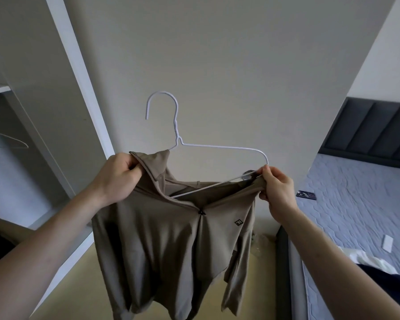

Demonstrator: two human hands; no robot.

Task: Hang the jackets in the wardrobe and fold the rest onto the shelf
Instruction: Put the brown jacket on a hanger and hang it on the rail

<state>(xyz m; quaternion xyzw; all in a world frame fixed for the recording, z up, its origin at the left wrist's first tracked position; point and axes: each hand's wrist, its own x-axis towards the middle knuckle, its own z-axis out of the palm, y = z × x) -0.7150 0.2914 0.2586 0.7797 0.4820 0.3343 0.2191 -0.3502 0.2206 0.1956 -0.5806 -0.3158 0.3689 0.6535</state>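
Left hand (pixel 118 179) is pinching the taupe zip jacket's (pixel 171 245) collar; right hand (pixel 278 190) is pinching shoulder fabric beside the white wire hanger (pixel 217 147), whose uncovered right arm could let the jacket slide off.

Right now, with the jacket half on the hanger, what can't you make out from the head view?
- Left end of the white wire hanger: hidden inside the tan jacket under the left hand.
- Wardrobe rail: cut off by the left frame edge; only a blurred spare hanger shows.
- Jacket hem: cut off by the bottom edge.
- Small dark item on the mattress, beside the right hand: too small to identify.
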